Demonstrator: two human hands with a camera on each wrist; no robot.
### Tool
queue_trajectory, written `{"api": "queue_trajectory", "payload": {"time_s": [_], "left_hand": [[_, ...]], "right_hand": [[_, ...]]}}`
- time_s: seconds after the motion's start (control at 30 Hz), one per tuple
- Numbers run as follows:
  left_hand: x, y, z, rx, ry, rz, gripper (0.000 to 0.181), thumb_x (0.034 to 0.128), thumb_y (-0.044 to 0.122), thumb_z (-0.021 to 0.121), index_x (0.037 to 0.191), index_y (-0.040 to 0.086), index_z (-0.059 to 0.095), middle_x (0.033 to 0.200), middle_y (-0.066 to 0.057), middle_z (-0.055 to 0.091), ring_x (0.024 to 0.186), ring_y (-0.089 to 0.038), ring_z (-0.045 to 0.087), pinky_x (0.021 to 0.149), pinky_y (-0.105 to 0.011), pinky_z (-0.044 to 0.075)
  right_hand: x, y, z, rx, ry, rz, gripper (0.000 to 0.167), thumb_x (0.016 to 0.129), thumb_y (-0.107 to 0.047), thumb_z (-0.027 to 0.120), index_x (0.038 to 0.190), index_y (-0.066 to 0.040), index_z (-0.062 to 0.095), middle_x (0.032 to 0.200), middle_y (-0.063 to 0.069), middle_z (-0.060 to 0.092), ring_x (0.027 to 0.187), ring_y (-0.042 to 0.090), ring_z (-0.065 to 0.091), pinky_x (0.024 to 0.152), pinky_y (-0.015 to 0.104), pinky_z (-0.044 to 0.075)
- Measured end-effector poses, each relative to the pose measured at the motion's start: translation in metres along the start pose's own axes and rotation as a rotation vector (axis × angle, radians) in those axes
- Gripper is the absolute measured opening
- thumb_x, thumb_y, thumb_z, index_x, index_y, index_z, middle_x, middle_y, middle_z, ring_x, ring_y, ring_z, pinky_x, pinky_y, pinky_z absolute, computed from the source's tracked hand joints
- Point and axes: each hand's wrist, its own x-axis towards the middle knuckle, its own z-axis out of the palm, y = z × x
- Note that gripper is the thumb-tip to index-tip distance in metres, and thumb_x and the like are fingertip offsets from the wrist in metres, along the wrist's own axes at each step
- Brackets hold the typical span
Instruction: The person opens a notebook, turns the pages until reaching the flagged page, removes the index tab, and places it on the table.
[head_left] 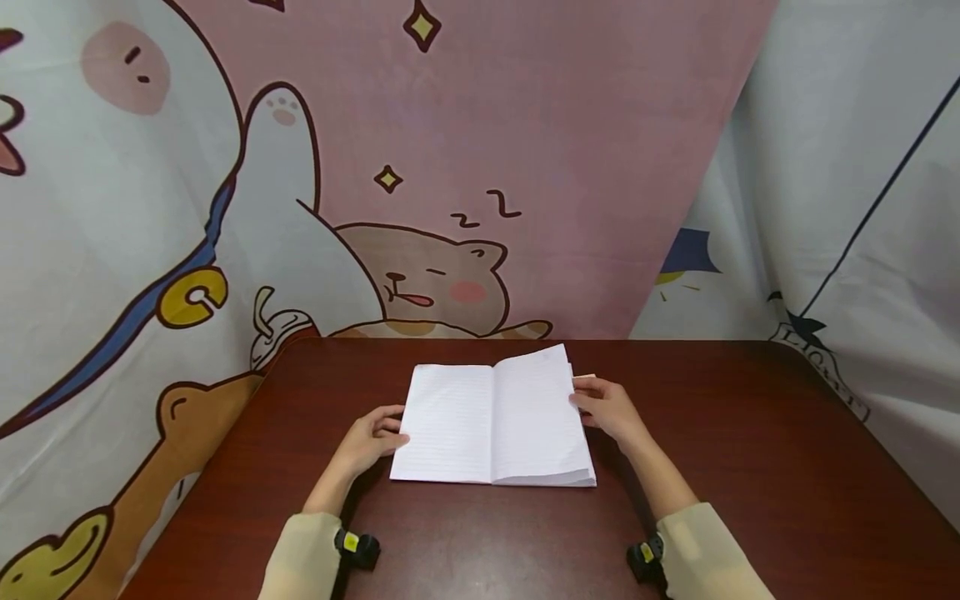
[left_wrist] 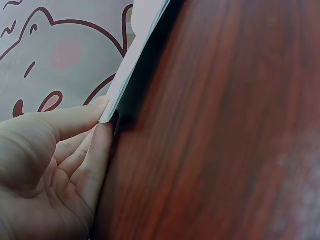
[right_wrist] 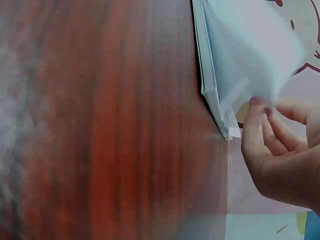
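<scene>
An open notebook (head_left: 450, 425) with lined white pages lies on the table in the head view. My left hand (head_left: 372, 439) pinches its left edge, thumb on top and fingers beneath; the left wrist view shows this hand (left_wrist: 60, 165) gripping the thin stack of pages (left_wrist: 122, 82). At the right edge, my right hand (head_left: 609, 408) holds a page near its upper part. In the right wrist view the lifted page (right_wrist: 255, 45) is blurred and bends up from the thicker stack, pinched between the thumb and fingers of my right hand (right_wrist: 280, 145).
The dark reddish-brown table (head_left: 465, 542) extends around the notebook. Behind it hangs a pink and white curtain (head_left: 600, 167) printed with cartoon animals. A black wrist camera (head_left: 358, 550) is on the left wrist, and another (head_left: 645, 560) on the right.
</scene>
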Motion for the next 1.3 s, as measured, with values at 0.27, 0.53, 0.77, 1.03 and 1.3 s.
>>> {"api": "queue_trajectory", "payload": {"time_s": [0.27, 0.53, 0.77, 1.03, 1.3], "left_hand": [[-0.002, -0.004, 0.001, 0.004, 0.009, 0.001, 0.05, 0.0886, 0.007, 0.073, 0.136, 0.004, 0.058, 0.11, -0.016, 0.067, 0.086, -0.016, 0.063, 0.081, -0.037, 0.061], [0.001, -0.002, 0.0, 0.01, 0.011, 0.019, 0.051, 0.0884, 0.008, 0.074, 0.136, 0.004, 0.058, 0.11, -0.016, 0.067, 0.085, -0.015, 0.063, 0.079, -0.036, 0.061], [0.001, -0.004, 0.003, -0.008, 0.007, 0.011, 0.05, 0.0879, 0.007, 0.074, 0.136, 0.005, 0.058, 0.109, -0.016, 0.067, 0.086, -0.016, 0.064, 0.08, -0.037, 0.061], [0.003, -0.004, 0.003, -0.02, -0.001, 0.012, 0.049, 0.0887, 0.007, 0.073, 0.136, 0.005, 0.058, 0.109, -0.015, 0.066, 0.086, -0.015, 0.063, 0.081, -0.038, 0.06], [0.003, -0.003, 0.001, -0.024, 0.005, 0.008, 0.05, 0.0885, 0.007, 0.073, 0.136, 0.005, 0.058, 0.109, -0.016, 0.066, 0.085, -0.015, 0.062, 0.081, -0.038, 0.061]], "right_hand": [[-0.001, -0.001, 0.009, 0.022, -0.025, 0.017, 0.041, 0.1, -0.015, 0.057, 0.135, 0.006, 0.055, 0.112, 0.019, 0.068, 0.081, 0.013, 0.062, 0.071, 0.03, 0.059], [0.003, -0.008, 0.01, -0.024, 0.086, -0.033, 0.029, 0.097, -0.012, 0.061, 0.121, 0.005, 0.06, 0.096, 0.015, 0.074, 0.071, 0.007, 0.061, 0.065, 0.026, 0.054], [0.005, -0.006, 0.01, -0.151, 0.151, -0.076, 0.021, 0.095, -0.015, 0.065, 0.105, 0.004, 0.066, 0.081, 0.012, 0.07, 0.065, 0.015, 0.059, 0.059, 0.026, 0.052], [0.005, -0.005, 0.009, -0.232, 0.189, -0.106, 0.02, 0.093, -0.016, 0.068, 0.105, 0.001, 0.069, 0.073, 0.004, 0.065, 0.064, 0.016, 0.058, 0.054, 0.021, 0.047], [0.005, -0.011, 0.011, -0.284, 0.231, -0.166, 0.014, 0.091, -0.015, 0.07, 0.097, -0.003, 0.068, 0.074, 0.003, 0.063, 0.067, 0.011, 0.052, 0.06, 0.021, 0.042]]}}
